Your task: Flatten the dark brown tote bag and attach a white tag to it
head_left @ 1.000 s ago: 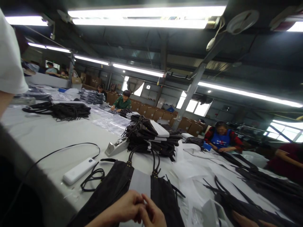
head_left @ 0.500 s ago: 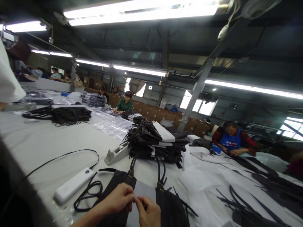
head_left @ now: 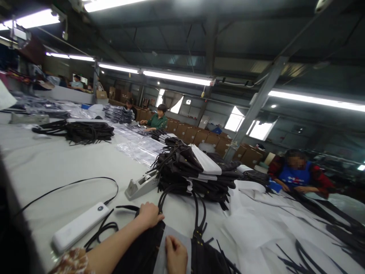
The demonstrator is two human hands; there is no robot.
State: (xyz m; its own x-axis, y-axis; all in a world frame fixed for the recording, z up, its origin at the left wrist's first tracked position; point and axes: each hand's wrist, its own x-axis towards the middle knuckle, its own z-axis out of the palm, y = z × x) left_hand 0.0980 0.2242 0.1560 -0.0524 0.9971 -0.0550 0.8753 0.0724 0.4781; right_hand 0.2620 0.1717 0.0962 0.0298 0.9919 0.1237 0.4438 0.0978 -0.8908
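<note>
1. Left hand (head_left: 148,215) flat on the black bag (head_left: 142,251), by its top corner.
2. Right hand (head_left: 176,255) flat on the grey band (head_left: 171,238), fingers together.
3. Bag lying lengthwise away, handles (head_left: 196,207) at the far end, nearer the left hand.

Ceiling tubes (head_left: 176,77) glare; dim, warped, blurred edges.

My left hand (head_left: 148,215) and right hand (head_left: 176,255) lie on a black bag (head_left: 148,251) with a grey centre panel (head_left: 173,243) and black handles (head_left: 196,207). My sleeve (head_left: 72,262): brown-and-cream floral print. Power bank (head_left: 80,227): white, black cable (head_left: 74,184). Table cover (head_left: 51,167): pale grey. Stacked bags (head_left: 194,173): black, white bands. Tape dispenser (head_left: 141,184): grey.
</note>
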